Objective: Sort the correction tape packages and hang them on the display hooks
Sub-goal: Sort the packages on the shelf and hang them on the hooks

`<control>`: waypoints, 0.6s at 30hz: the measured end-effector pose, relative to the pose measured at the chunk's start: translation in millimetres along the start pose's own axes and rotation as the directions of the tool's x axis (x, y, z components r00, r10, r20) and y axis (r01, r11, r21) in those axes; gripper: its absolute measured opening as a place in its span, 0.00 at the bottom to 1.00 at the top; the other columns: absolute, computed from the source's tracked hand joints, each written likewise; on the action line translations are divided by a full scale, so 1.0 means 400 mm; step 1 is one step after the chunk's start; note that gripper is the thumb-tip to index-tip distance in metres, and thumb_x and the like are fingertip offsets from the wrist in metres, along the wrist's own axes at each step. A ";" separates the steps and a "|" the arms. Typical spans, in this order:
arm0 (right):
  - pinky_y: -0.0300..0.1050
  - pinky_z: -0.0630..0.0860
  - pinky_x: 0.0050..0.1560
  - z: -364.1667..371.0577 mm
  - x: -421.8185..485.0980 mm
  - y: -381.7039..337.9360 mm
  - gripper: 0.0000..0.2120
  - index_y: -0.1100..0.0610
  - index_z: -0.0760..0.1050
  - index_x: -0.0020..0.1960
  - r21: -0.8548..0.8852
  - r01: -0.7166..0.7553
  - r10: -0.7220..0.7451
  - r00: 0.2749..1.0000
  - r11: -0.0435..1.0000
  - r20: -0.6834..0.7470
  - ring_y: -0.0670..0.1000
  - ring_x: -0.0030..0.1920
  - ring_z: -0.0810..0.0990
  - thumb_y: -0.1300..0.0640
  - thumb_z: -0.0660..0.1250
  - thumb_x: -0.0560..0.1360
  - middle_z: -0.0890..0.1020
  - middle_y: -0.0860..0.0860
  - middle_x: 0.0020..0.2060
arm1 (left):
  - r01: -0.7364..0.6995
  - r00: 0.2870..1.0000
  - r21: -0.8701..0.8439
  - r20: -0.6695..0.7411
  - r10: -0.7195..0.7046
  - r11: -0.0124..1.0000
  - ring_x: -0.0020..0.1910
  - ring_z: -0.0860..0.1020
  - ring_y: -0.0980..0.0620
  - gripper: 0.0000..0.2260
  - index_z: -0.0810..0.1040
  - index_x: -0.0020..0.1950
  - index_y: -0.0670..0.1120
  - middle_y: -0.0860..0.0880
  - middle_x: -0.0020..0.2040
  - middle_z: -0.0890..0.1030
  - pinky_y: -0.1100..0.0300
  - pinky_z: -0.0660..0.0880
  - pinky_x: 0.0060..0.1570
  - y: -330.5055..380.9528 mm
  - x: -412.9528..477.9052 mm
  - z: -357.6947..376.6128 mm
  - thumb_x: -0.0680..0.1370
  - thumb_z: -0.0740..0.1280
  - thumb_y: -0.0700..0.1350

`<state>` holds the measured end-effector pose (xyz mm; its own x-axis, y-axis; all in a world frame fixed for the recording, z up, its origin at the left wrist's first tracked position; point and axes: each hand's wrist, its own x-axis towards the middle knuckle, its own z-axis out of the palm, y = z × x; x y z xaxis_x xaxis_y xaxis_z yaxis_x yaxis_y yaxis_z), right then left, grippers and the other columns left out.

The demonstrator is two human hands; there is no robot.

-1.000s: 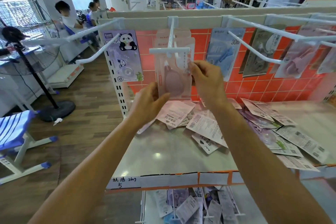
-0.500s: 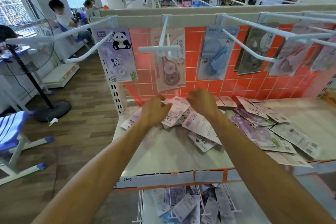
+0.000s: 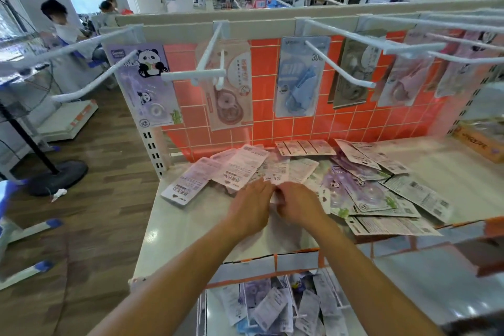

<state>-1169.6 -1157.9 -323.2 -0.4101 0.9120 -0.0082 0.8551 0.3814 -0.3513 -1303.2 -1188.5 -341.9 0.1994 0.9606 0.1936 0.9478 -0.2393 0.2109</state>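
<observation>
Pinches the near edge of a pale package [image 3: 278,176] with the curled right fingers [image 3: 283,192], at the near left of the pile [image 3: 362,193], printed back up. Meets the same package with the left fingers [image 3: 266,188]; cannot tell whether pinching or only pressing, from behind the back of the left hand [image 3: 249,208]. Sits knuckle to knuckle with the right hand [image 3: 298,204], low over the surface [image 3: 191,226].

Looks like the pick-up step, with nothing lifted clear yet. To do it well:

- Peel off this one package alone, without dragging its overlapping neighbours.
- Steady those neighbours with the left fingertips.
- Turn it face up to read the front before choosing a place.
- Match it against the fronts hanging at the far wall: panda package [image 3: 147,81] to the left, pink package [image 3: 231,101] on the middle hook [image 3: 211,49], blue package [image 3: 300,79] to the right.
- Find the hang hole at the top and keep the card upright.
- Thread it over the hook tip, under the crossbar in front.
</observation>
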 end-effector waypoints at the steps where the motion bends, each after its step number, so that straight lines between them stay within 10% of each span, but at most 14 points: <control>1: 0.45 0.71 0.43 -0.012 -0.007 -0.003 0.07 0.55 0.75 0.51 0.020 0.002 -0.002 1.000 1.000 0.003 0.57 0.50 0.78 0.57 0.63 0.73 0.81 0.54 0.49 | -0.003 1.000 -0.025 -0.013 0.003 1.000 0.59 0.74 0.45 0.16 0.74 0.60 0.45 0.46 0.58 0.78 0.53 0.71 0.56 0.002 -0.001 0.002 0.73 0.64 0.41; 7: 0.58 0.53 0.70 -0.068 -0.029 -0.018 0.17 0.49 0.76 0.58 -0.177 -0.064 0.012 0.960 0.982 -0.279 0.50 0.63 0.73 0.43 0.66 0.73 0.80 0.46 0.56 | 0.154 0.987 -0.067 -0.029 -0.156 0.986 0.58 0.77 0.46 0.12 0.73 0.62 0.47 0.48 0.60 0.79 0.54 0.72 0.50 0.002 -0.021 -0.021 0.81 0.57 0.48; 12: 0.61 0.54 0.70 -0.085 -0.034 -0.026 0.36 0.53 0.63 0.72 0.087 0.012 0.036 0.846 0.996 -0.532 0.57 0.74 0.58 0.49 0.73 0.69 0.64 0.55 0.72 | 0.208 0.977 -0.275 0.017 -0.212 0.939 0.53 0.79 0.42 0.14 0.73 0.64 0.45 0.43 0.55 0.81 0.53 0.74 0.52 0.007 -0.081 -0.082 0.82 0.58 0.49; 18: 0.42 0.72 0.55 -0.108 -0.021 -0.053 0.25 0.56 0.64 0.70 0.747 0.063 0.219 0.937 0.662 -0.273 0.53 0.59 0.77 0.60 0.67 0.75 0.78 0.54 0.59 | 0.327 0.923 -0.895 0.234 -0.305 0.304 0.51 0.82 0.52 0.11 0.74 0.60 0.45 0.46 0.55 0.82 0.60 0.80 0.47 0.007 -0.133 -0.106 0.80 0.62 0.48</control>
<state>-1170.6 -1167.2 -275.1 -0.1102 0.9791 0.1709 0.3032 0.1969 -0.9324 -1321.8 -1246.1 -310.9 -0.0462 0.9929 -0.1098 0.1308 0.1149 0.9847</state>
